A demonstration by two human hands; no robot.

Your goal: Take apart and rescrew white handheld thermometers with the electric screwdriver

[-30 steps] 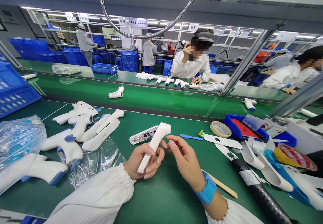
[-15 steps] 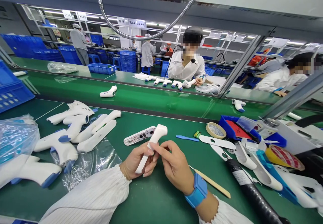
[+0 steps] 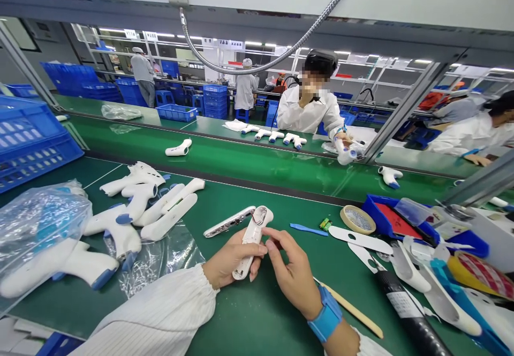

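Above the green bench mat (image 3: 257, 324), the left hand (image 3: 233, 259) grips a white infrared thermometer shell (image 3: 252, 243), fingers curled around its handle. The right hand (image 3: 291, 273) is loosely bent, contact unclear, near a slim white shell half (image 3: 228, 222).

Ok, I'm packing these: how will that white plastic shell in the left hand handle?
The shell is probably light: its end looks hollow. It's likely stiff but thin-walled, and its smooth surface may slip.
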